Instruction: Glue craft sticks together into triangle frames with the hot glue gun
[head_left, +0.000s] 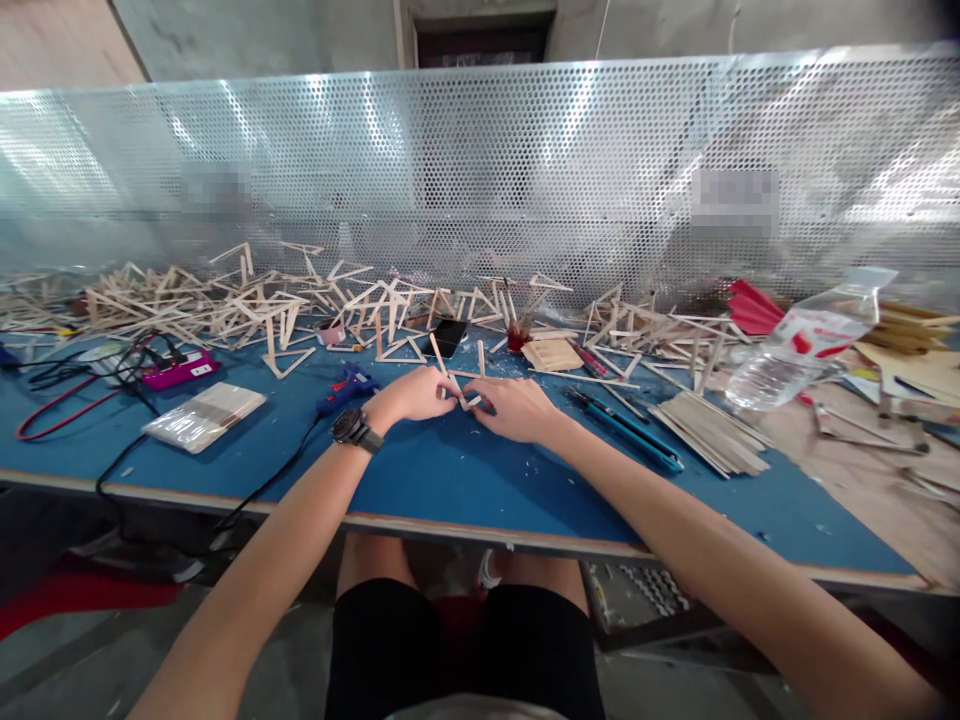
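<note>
Over the middle of the blue tabletop, my left hand [426, 394] and my right hand [516, 408] meet with pinched fingers. Between them are thin wooden sticks [442, 362] that come together at a corner near my fingertips. One stick slants up and to the left; another wooden stick [481, 358] rises behind my right fingers. Exactly how the sticks join is partly hidden by my fingers. A blue hot glue gun [351, 388] lies just left of my left hand. To the right of my right forearm rests a teal cutter [634, 430].
Piles of triangular stick frames [187, 305] line the back below a perforated metal screen [487, 180]. A bagged pack of sticks [205, 416] and a purple power strip [178, 371] lie left. Loose flat sticks [709, 432] and a tilted plastic bottle [810, 340] are right.
</note>
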